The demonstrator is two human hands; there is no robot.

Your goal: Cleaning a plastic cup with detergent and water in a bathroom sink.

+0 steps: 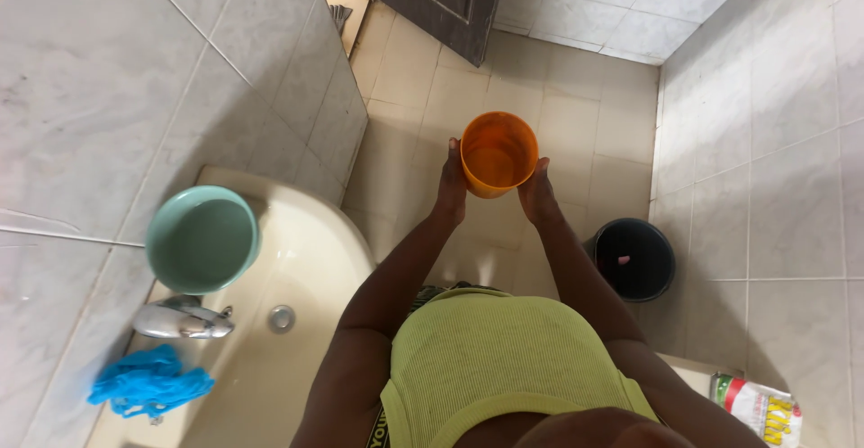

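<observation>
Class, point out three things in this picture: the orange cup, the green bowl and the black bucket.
orange cup (pixel 496 153), head view, on its inner wall.
green bowl (pixel 201 239), head view, on its inside.
black bucket (pixel 634 259), head view, on its dark interior.

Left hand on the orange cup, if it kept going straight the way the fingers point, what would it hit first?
Past the orange cup it holds, the left hand points along the beige floor tiles toward the dark door. Nothing else shows in that line, so probably the door, though depth is hard to judge.
</observation>
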